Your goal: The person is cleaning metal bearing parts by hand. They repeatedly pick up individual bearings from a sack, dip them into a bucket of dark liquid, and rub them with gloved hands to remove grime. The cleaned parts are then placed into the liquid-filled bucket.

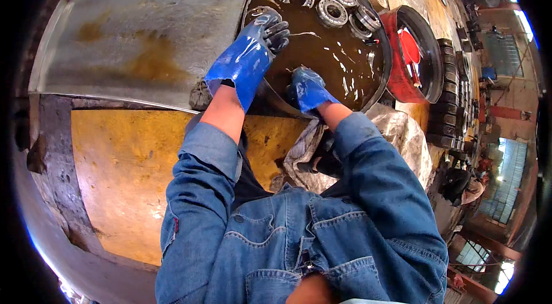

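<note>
A round tub [386, 74] of brown liquid stands in front of me, with several metal roller bearings [332, 13] grouped at its far side. My left hand [261, 33], in a long blue glove with dark wet fingers, is at the tub's left rim. Its fingers are curled, and a greyish rounded shape shows at their far side; what they hold I cannot make out. Lower down, near the tub's near edge, my right hand [307, 86] in a blue glove reaches into the liquid. The murky surface hides its fingers and anything in them.
Left of the tub lies a stained sheet-metal surface [138, 33]. A red drum [402, 88] with a red round item [409, 46] inside stands close on the right. Beyond it are stacked dark ring-shaped parts [445, 94]. A yellow board [121, 171] lies at the near left.
</note>
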`<state>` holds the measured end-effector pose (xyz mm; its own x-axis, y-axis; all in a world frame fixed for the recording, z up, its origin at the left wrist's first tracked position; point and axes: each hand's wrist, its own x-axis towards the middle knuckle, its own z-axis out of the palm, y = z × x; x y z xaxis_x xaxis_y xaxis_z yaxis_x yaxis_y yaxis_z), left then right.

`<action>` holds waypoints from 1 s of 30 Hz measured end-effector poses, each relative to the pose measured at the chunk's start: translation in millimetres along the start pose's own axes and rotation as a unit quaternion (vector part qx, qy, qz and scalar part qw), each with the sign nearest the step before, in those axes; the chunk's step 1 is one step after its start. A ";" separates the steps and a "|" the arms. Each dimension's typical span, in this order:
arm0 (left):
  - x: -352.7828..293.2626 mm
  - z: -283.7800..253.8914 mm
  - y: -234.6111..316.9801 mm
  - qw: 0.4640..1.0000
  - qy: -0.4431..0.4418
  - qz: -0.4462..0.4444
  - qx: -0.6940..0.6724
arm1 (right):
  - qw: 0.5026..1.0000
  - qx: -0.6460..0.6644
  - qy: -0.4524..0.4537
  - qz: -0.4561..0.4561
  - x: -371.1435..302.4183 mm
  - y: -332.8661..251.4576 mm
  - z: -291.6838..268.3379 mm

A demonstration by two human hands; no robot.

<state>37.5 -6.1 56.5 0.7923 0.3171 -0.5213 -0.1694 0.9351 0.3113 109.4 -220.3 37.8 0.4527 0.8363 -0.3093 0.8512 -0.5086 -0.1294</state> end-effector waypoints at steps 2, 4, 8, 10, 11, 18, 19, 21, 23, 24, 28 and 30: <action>-5.0 1.4 7.3 1.000 0.001 0.014 0.020 | 0.999 -0.023 0.038 -0.013 -6.4 -2.7 -3.6; -14.4 16.2 -4.9 1.000 -0.003 0.012 0.018 | 0.997 -0.056 0.015 0.060 -24.0 -3.6 -8.7; -41.0 23.3 -6.5 0.999 0.013 0.032 0.021 | 0.981 -0.126 -0.135 0.061 -3.4 -18.4 -16.1; -35.5 17.6 -4.8 0.999 0.004 0.037 0.013 | 0.962 -0.202 -0.177 -0.040 4.5 -23.9 -21.0; -32.5 17.9 -3.8 1.000 0.006 0.028 0.009 | 0.946 -0.240 -0.198 -0.087 7.7 -23.5 -23.8; -35.3 34.5 -12.7 0.999 -0.015 0.030 0.026 | 0.999 -0.013 -0.034 -0.032 -3.3 58.4 20.1; -39.3 26.7 -5.7 0.999 0.003 0.035 0.032 | 0.988 0.140 -0.067 -0.014 -4.5 44.1 20.3; -41.4 28.7 -5.6 0.999 0.012 0.034 0.033 | 0.987 0.153 -0.019 -0.034 -11.8 39.0 17.7; -39.7 34.3 -9.9 0.999 0.015 0.034 0.032 | 0.990 -0.139 0.021 -0.033 -6.3 30.3 14.7; -33.4 7.2 4.1 1.000 0.009 0.019 0.017 | 0.977 -0.156 -0.122 -0.082 13.5 -13.7 -11.1; -16.6 -4.1 8.8 0.999 0.023 -0.014 -0.022 | 0.975 -0.167 -0.085 -0.123 18.3 -19.8 -8.2; -29.6 10.2 3.8 0.999 0.043 0.000 -0.019 | 0.988 -0.107 -0.028 -0.108 13.1 4.2 5.1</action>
<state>19.4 -13.6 81.2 0.7390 0.3277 -0.5886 -0.1932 0.9401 0.2809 117.5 -212.5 28.4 0.2433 0.9050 -0.3489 0.9659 -0.2590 0.0019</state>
